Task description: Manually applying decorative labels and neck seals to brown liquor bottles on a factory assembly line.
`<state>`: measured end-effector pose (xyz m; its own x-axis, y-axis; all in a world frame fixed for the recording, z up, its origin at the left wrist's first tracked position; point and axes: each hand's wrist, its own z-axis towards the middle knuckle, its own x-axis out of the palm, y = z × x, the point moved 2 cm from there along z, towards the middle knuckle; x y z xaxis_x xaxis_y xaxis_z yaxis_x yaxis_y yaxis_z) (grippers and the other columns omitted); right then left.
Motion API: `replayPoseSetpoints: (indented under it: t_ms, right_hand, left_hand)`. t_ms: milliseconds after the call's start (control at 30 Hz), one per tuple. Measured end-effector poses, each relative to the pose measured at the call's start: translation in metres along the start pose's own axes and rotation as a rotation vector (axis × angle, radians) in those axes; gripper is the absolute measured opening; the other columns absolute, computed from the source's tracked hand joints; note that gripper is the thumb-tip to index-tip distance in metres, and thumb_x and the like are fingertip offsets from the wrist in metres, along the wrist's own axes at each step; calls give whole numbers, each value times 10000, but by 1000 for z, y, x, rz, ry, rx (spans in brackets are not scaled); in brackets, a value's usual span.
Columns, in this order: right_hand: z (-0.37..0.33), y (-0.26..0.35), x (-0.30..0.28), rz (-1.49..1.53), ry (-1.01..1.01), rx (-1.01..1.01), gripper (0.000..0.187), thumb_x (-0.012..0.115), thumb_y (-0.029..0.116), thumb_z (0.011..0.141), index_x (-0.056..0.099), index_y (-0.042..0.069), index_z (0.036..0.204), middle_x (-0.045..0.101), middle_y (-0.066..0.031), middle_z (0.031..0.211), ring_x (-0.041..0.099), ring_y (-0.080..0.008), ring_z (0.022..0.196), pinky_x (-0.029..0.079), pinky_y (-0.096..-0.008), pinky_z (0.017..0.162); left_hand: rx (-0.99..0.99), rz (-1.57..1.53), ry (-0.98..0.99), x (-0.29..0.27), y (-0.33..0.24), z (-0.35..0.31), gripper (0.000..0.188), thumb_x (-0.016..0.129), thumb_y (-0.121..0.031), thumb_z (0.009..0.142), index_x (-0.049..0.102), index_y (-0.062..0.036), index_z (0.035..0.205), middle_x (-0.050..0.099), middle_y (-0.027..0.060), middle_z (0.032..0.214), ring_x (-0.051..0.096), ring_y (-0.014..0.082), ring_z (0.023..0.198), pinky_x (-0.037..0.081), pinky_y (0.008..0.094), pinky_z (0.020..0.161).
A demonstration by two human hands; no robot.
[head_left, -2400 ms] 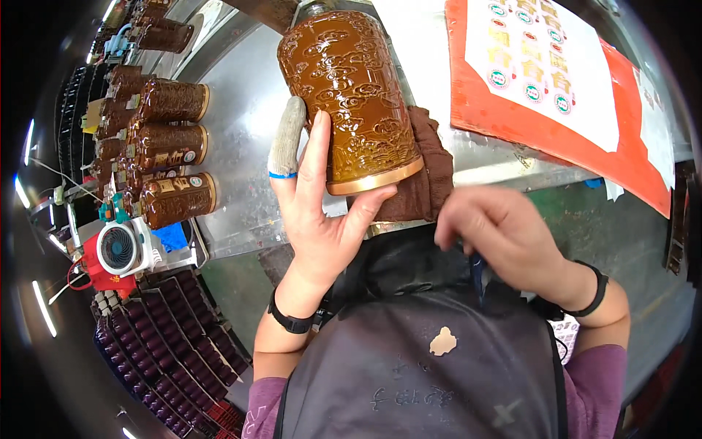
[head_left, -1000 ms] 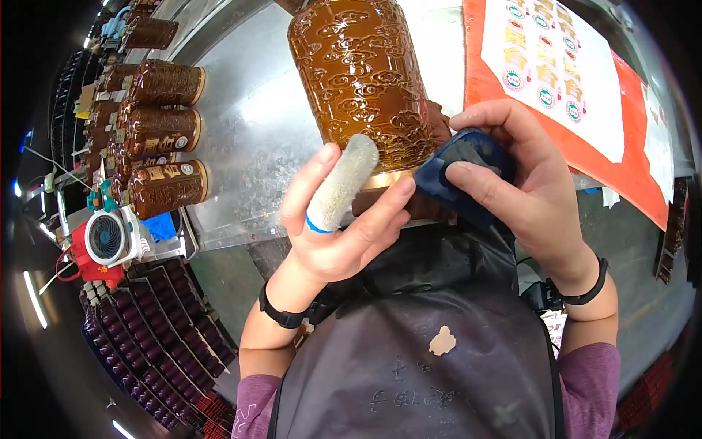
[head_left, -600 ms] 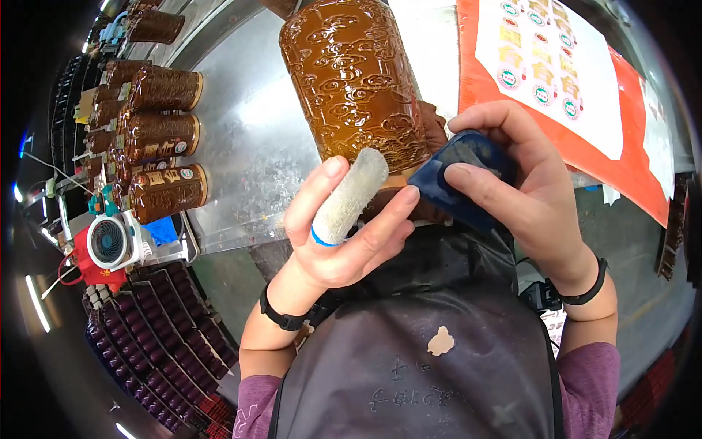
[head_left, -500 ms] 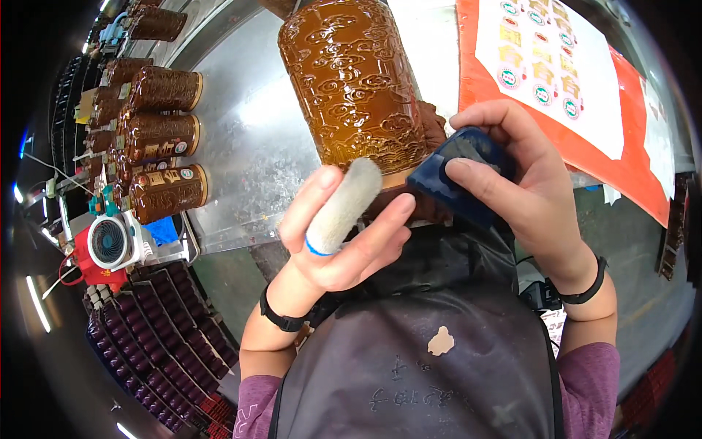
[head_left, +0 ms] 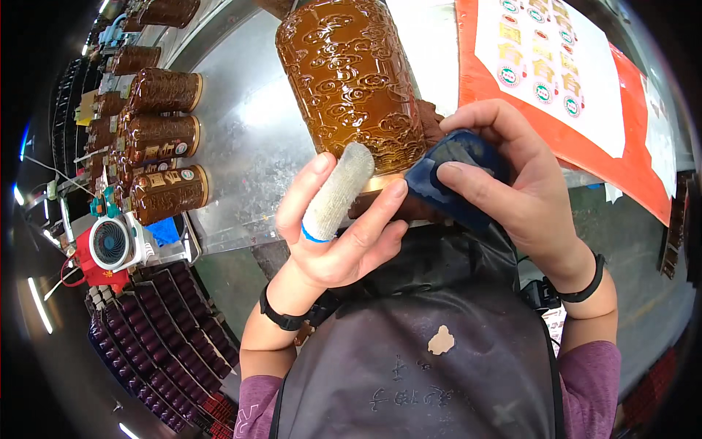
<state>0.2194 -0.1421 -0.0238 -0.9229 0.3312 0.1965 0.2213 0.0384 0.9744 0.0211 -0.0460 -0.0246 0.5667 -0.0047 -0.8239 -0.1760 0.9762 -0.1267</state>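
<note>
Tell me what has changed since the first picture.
The right hand has moved forward from the apron to beside the bottle, where it grips a blue pad. The left hand has left the bottle's side and curls in front of its gold base; contact there is unclear. Two bottles at upper left sit farther up. The three nearer bottles, brown cloth and red sheet stayed put.

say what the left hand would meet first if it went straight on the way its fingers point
Most likely the brown bottle: the left hand points up and slightly right toward its lower end. Depth is unclear, so any gap can't be judged.
</note>
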Motion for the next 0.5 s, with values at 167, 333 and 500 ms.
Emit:
replayPoseSetpoints:
  t_ms: [167, 333, 500]
  right_hand:
    - [-1, 2, 0, -2, 6, 0, 345, 681, 48, 891, 551, 13, 1209, 608, -31, 1024, 586, -70, 952, 476, -218, 843]
    - [-2, 2, -1, 25, 4, 6, 354, 686, 52, 884, 549, 11, 1208, 606, -33, 1028, 587, -73, 953, 476, -220, 849]
    - [-2, 2, -1, 76, 19, 14, 363, 690, 53, 880, 546, 12, 1211, 607, -41, 1047, 588, -77, 962, 479, -224, 855]
  left_hand:
    - [-26, -47, -12, 1, -1, -1, 435, 799, -249, 694, 765, -144, 1115, 472, 239, 1341, 436, 353, 1307, 501, 424, 1016]
    - [18, -25, 33, -1, -1, 1, 420, 792, -250, 707, 764, -138, 1112, 467, 239, 1348, 433, 354, 1311, 498, 426, 1020]
    - [-7, -81, -2, 0, -3, 2, 391, 781, -254, 739, 762, -127, 1108, 493, 236, 1331, 438, 356, 1313, 498, 426, 1016]
